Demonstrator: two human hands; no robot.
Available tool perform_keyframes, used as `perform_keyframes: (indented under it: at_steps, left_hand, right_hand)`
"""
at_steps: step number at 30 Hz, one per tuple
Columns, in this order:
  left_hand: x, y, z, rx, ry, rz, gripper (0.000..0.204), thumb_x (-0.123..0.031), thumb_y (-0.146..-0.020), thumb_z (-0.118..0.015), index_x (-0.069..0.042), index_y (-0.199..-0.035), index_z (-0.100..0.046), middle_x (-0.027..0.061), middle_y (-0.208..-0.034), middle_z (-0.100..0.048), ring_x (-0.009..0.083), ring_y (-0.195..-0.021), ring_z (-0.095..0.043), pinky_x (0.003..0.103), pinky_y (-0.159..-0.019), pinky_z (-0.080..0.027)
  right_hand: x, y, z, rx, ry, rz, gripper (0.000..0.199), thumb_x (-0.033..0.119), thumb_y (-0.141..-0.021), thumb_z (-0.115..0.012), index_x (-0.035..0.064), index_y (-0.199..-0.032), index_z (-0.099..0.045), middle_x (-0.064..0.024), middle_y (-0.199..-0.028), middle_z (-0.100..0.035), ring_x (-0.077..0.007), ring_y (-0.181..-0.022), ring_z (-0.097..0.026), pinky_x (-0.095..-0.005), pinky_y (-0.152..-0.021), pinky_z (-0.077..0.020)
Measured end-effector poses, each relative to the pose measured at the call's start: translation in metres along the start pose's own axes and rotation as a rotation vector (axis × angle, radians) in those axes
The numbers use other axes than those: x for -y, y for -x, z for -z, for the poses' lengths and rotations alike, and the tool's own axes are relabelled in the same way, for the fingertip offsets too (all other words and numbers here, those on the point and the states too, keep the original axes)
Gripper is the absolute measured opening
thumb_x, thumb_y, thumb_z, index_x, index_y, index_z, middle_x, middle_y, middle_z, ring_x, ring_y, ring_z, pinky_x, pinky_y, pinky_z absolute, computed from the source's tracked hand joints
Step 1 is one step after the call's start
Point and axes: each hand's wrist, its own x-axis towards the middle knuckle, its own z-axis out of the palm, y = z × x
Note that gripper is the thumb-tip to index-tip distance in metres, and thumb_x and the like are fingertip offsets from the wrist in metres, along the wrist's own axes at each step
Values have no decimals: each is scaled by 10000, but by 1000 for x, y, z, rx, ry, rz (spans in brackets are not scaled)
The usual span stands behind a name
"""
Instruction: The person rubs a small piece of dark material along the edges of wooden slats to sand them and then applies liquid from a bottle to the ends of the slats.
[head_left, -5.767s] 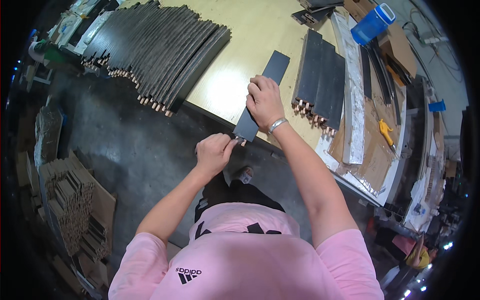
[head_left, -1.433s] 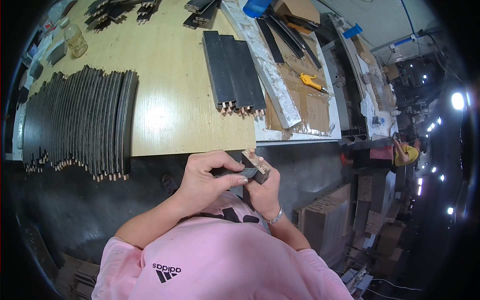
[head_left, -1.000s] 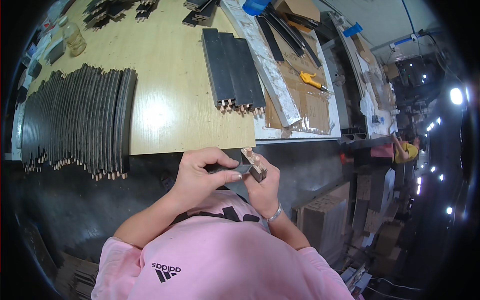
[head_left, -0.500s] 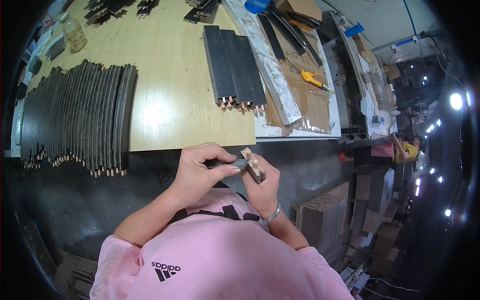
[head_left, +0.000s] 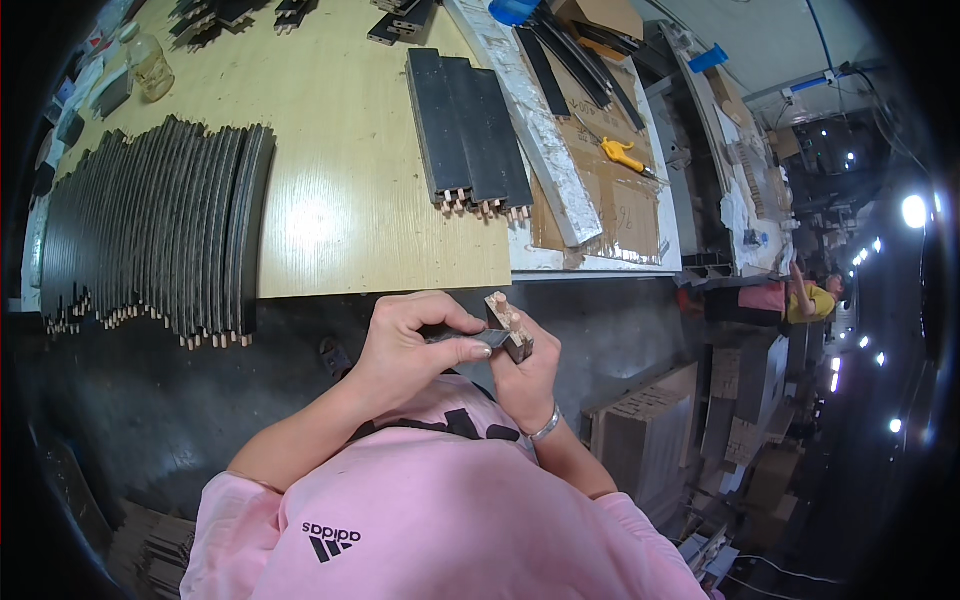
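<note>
My right hand (head_left: 530,374) is wrapped round a dark board (head_left: 520,349), whose raw end faces up with light wooden dowels (head_left: 502,300) sticking out. Pinched between thumb and fingers of my left hand (head_left: 412,338) is a thin, flat grey blade-like piece (head_left: 494,338). Its tip lies against the board's end, beside the dowels. Most of that piece is covered by my left hand, and the board's length is hidden behind my right hand. Both hands are just off the front edge of the pale wooden table (head_left: 350,220).
A long row of dark boards with dowels (head_left: 160,230) stands at the left; more dark boards (head_left: 468,130) lie at the table's right. Beyond are a white foam strip (head_left: 560,190), a yellow air gun (head_left: 622,155) on cardboard and a glass jar (head_left: 150,68). Another person (head_left: 812,300) is far right.
My left hand and the blade-like piece have shifted slightly right, and the piece's tip sits a little lower on the board's end. The board has moved slightly right too.
</note>
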Motion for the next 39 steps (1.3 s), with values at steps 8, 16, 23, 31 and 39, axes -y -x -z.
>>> perform_keyframes:
  at_steps: [8,16,23,31,39]
  left_hand:
    - [12,-2,-4,-104,-274,-288,200,-50,-727,-832,20,-889,-738,98,-759,-673,139,-666,-630,267,-597,-475]
    - [-1,-2,-3,-111,-298,-325,174,-21,-735,-814,11,-890,-741,89,-761,-668,143,-632,-644,254,-568,-495]
    - [-7,1,-6,-23,-154,-223,171,-4,-755,-805,35,-903,-730,83,-812,-694,107,-683,-640,242,-608,-499]
    - [-6,2,-4,35,5,30,187,-39,-746,-838,24,-893,-740,59,-845,-728,88,-751,-642,231,-686,-503]
    - [-3,3,-2,10,-88,-51,191,-32,-730,-833,25,-885,-738,76,-801,-707,115,-709,-637,252,-644,-489]
  right_hand:
    - [3,3,5,126,-200,-325,319,-50,-824,-626,-87,-1140,-655,-78,-927,-700,-107,-850,-632,-275,-770,-524]
    - [19,-9,18,240,-365,-385,162,-25,-807,-655,-48,-968,-664,-59,-847,-688,-131,-759,-649,-268,-703,-523]
    - [20,-5,21,251,-425,-441,181,-44,-803,-683,-53,-984,-677,-41,-890,-682,-108,-809,-610,-261,-736,-510]
    - [22,-2,18,225,-418,-412,189,-38,-795,-696,-48,-984,-689,-58,-816,-692,-119,-762,-647,-254,-716,-509]
    - [20,1,21,287,-259,-371,117,18,-807,-695,-29,-914,-687,-51,-760,-688,-114,-746,-644,-266,-729,-503]
